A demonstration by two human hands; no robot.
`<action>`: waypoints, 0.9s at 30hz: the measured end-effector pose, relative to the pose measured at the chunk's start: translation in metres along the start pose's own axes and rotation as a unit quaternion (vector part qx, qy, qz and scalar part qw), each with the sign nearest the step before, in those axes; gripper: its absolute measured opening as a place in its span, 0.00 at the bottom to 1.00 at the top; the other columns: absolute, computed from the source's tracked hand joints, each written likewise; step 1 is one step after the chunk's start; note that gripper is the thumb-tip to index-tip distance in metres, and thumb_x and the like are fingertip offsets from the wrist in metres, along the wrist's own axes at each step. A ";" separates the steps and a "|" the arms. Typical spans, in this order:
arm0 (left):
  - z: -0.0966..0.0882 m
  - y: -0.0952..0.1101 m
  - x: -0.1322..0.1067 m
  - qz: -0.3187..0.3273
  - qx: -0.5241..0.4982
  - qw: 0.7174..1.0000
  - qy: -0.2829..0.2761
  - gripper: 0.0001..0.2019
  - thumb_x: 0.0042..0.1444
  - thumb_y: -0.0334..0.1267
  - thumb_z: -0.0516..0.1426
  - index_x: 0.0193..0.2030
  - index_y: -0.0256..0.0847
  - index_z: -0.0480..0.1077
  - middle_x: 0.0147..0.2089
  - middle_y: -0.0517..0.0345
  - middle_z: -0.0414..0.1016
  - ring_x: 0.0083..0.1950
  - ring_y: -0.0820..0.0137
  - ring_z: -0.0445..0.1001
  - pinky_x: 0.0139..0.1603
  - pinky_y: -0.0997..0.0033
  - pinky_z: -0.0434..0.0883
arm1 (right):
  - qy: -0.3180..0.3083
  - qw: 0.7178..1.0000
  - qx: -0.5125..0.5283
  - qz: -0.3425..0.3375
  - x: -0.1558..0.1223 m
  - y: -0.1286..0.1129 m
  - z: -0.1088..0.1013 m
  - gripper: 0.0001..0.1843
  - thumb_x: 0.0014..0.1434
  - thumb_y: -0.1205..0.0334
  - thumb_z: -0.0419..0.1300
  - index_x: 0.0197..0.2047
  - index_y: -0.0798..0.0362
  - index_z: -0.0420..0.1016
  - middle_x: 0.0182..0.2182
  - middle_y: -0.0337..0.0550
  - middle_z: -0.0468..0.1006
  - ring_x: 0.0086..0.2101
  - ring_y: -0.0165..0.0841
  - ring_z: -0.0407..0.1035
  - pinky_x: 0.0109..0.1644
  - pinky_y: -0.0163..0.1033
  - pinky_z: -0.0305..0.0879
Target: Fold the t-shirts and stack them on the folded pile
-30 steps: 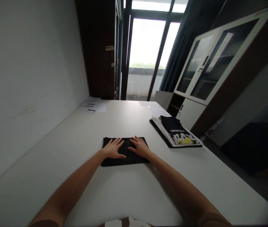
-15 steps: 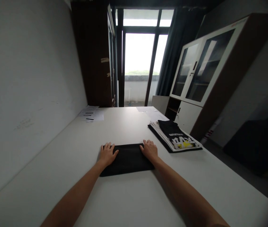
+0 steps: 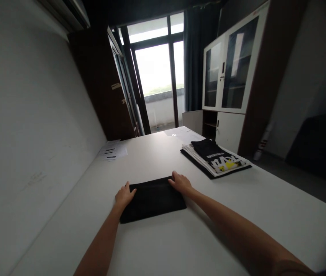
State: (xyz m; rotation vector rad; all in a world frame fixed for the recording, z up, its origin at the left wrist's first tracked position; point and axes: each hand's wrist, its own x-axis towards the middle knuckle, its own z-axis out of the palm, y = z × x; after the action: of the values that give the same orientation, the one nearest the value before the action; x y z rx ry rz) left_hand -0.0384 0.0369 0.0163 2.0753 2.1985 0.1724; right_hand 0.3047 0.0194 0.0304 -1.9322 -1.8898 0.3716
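A folded black garment (image 3: 154,201) lies on the white table in front of me, a flat rectangle with its far edge slightly tilted in view. My left hand (image 3: 125,195) grips its far left corner, thumb on top and the other fingers curled round the edge. At the far right corner, my right hand (image 3: 180,183) pinches the cloth in the same way. The fingertips beneath the fabric are hidden. Beyond my right hand is a stack of folded clothes (image 3: 208,163), topped by a black T-shirt (image 3: 216,153) with white and yellow print.
The white table (image 3: 157,245) runs up to a wall (image 3: 36,134) on the left. Papers (image 3: 112,150) lie at its far left, and more sheets (image 3: 185,135) at the far end. Cabinets stand on both sides of a window; the right one (image 3: 228,73) has glass doors.
Both hands have gone from lying flat on the garment to gripping its far corners. My view has tilted and shifted a little.
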 end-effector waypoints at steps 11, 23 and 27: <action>-0.004 0.010 0.004 0.068 -0.545 0.831 -0.092 0.44 0.57 0.42 0.63 0.76 0.43 0.47 0.64 0.44 0.73 0.62 0.55 0.74 0.62 0.55 0.71 | -0.133 0.928 0.346 -0.036 0.023 0.027 -0.012 0.16 0.60 0.53 0.62 0.47 0.53 0.79 0.40 0.45 0.81 0.43 0.39 0.74 0.49 0.40 0.69; -0.025 0.027 -0.020 0.041 -0.661 0.707 -0.247 0.24 0.44 0.39 0.73 0.47 0.34 0.76 0.45 0.45 0.82 0.41 0.60 0.81 0.47 0.63 0.76 | -0.301 0.881 0.362 -0.060 0.014 0.025 -0.037 0.21 0.59 0.43 0.63 0.45 0.52 0.78 0.33 0.40 0.78 0.30 0.31 0.70 0.31 0.32 0.63; -0.032 0.043 -0.032 0.092 -0.646 0.710 -0.266 0.23 0.45 0.39 0.73 0.48 0.35 0.76 0.45 0.47 0.82 0.44 0.61 0.80 0.49 0.65 0.74 | -0.145 0.953 0.217 -0.157 0.007 0.002 -0.035 0.15 0.59 0.49 0.63 0.42 0.51 0.80 0.37 0.43 0.81 0.37 0.36 0.74 0.43 0.39 0.68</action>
State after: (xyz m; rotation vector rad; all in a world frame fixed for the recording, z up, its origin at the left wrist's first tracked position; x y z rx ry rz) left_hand 0.0005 0.0077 0.0546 1.1979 0.9013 0.7481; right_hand 0.3224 0.0233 0.0608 -1.3220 -2.0364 0.9230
